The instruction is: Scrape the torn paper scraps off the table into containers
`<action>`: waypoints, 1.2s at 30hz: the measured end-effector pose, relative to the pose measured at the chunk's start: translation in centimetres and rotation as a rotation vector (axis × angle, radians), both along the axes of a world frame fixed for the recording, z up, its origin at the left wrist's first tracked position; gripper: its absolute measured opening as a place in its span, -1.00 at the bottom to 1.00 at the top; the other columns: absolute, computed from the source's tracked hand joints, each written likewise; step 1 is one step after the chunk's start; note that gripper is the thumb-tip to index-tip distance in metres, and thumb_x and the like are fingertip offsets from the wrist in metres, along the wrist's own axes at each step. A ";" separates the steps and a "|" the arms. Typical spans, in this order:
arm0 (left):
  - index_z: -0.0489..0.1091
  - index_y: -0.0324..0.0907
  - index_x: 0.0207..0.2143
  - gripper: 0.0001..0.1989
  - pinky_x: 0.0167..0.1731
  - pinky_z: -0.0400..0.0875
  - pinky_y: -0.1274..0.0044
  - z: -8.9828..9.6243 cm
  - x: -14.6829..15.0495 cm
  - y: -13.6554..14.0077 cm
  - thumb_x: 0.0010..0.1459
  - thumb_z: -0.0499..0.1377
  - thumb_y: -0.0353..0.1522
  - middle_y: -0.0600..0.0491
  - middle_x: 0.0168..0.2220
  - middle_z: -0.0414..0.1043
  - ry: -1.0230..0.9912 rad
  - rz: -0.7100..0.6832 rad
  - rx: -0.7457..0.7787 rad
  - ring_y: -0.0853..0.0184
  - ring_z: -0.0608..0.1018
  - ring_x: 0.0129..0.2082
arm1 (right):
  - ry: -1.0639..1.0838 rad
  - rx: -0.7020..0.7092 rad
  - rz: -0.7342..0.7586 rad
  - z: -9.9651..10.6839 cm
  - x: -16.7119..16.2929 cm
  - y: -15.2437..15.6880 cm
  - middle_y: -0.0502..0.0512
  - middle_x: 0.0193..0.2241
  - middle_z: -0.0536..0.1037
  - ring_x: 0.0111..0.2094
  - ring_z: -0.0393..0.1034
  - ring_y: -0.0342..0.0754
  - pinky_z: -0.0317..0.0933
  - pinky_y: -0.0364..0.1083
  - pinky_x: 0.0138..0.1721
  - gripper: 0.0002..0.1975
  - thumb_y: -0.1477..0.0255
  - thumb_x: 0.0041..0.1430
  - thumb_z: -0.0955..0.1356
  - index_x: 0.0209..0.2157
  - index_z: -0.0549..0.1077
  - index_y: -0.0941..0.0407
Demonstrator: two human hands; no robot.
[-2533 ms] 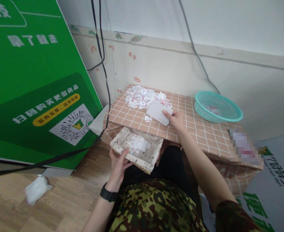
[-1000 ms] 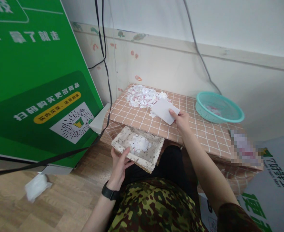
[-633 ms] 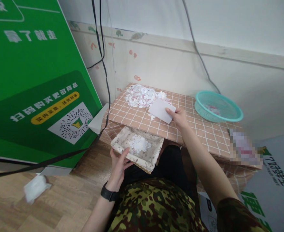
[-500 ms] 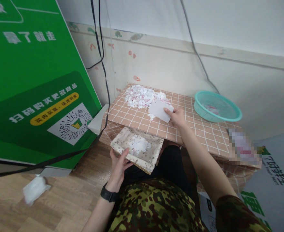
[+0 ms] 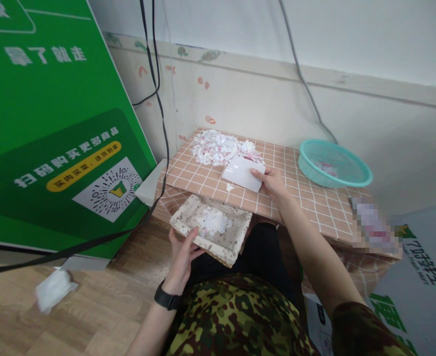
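My left hand (image 5: 184, 249) grips the near left side of a fabric-lined basket (image 5: 236, 242), thumb over the rim, holding it below the table's front edge. White paper scraps (image 5: 213, 220) lie inside it. Between the thumb and fingers of my right hand (image 5: 272, 182) is a white card (image 5: 243, 173), slightly bent, held low over the checked tabletop. Beyond the card spreads a heap of torn paper scraps (image 5: 218, 147), some with pink on them. A small loose scrap (image 5: 230, 187) sits just in front of the card.
A turquoise plastic basin (image 5: 334, 163) with pinkish scraps stands at the table's right. Near the right corner is a blurred-out item (image 5: 375, 225). Black cables (image 5: 161, 111) hang at the left beside a green panel (image 5: 55, 123). A white plastic bag (image 5: 55, 290) lies on the floor.
The card in my right hand has shifted slightly left and toward me, and now bends. The small loose scrap has moved a little nearer and left. My left hand and the basket stay put.
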State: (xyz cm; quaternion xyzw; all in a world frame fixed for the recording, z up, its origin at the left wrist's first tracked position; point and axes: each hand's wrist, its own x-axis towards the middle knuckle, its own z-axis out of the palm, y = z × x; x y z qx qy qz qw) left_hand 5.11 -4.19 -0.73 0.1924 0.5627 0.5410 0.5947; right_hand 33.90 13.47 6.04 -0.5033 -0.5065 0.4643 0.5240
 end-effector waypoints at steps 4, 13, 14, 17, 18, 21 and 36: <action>-0.13 0.15 0.29 -0.06 -0.32 0.59 0.12 0.0 0.0 0.0 0.01 0.39 -0.16 -0.15 0.07 0.42 -0.004 -0.005 0.001 0.13 0.66 -0.33 | 0.053 -0.029 -0.090 0.0 0.1 0.0 0.06 -0.44 0.61 -0.54 0.38 -0.12 0.26 -0.13 -0.52 -0.55 0.11 -0.25 0.58 -0.39 0.58 0.15; -0.17 0.17 0.31 -0.03 -0.31 0.59 0.14 -0.1 0.0 0.0 0.02 0.39 -0.16 -0.15 0.08 0.42 -0.009 -0.006 -0.006 0.13 0.66 -0.32 | 0.068 -0.033 -0.127 -0.3 1.0 -0.1 0.07 -0.44 0.61 -0.52 0.42 -0.08 0.29 -0.11 -0.51 -0.55 0.10 -0.22 0.57 -0.37 0.59 0.15; -0.17 0.17 0.31 -0.02 -0.31 0.59 0.14 -0.1 0.0 0.0 0.02 0.39 -0.16 -0.16 0.09 0.42 -0.008 -0.006 -0.004 0.12 0.66 -0.31 | 0.040 -0.030 -0.111 -0.4 1.1 -0.2 0.07 -0.45 0.61 -0.53 0.40 -0.10 0.27 -0.12 -0.52 -0.56 0.11 -0.21 0.57 -0.38 0.59 0.15; -0.18 0.17 0.32 -0.02 -0.31 0.59 0.13 -0.2 0.0 0.0 0.01 0.39 -0.15 -0.16 0.08 0.43 0.001 -0.009 -0.001 0.11 0.66 -0.31 | -0.017 -0.035 -0.061 -0.5 1.1 -0.3 0.07 -0.46 0.60 -0.54 0.39 -0.11 0.25 -0.12 -0.53 -0.57 0.10 -0.20 0.57 -0.39 0.59 0.16; -0.18 0.17 0.32 -0.02 -0.31 0.59 0.12 -0.2 0.0 0.0 0.02 0.38 -0.15 -0.15 0.07 0.43 0.002 -0.011 -0.001 0.12 0.66 -0.31 | -0.007 -0.040 -0.056 -0.5 1.0 -0.4 0.08 -0.44 0.61 -0.53 0.40 -0.10 0.27 -0.12 -0.52 -0.56 0.10 -0.19 0.56 -0.37 0.59 0.15; -0.18 0.17 0.32 -0.03 -0.31 0.58 0.12 -0.3 0.0 0.1 0.02 0.38 -0.15 -0.15 0.06 0.44 -0.009 -0.019 -0.002 0.12 0.66 -0.32 | 0.054 -0.045 -0.094 -0.5 0.7 -0.3 0.08 -0.41 0.62 -0.50 0.43 -0.07 0.30 -0.09 -0.48 -0.54 0.07 -0.20 0.56 -0.36 0.59 0.14; -0.15 0.15 0.30 -0.05 -0.32 0.59 0.14 0.2 0.4 0.0 0.02 0.39 -0.17 -0.17 0.09 0.41 -0.022 -0.011 -0.005 0.13 0.67 -0.32 | 0.011 -0.108 0.067 0.4 -2.3 -2.7 0.11 -0.42 0.64 -0.49 0.44 -0.06 0.29 -0.11 -0.48 -0.61 0.12 -0.17 0.56 -0.43 0.60 0.14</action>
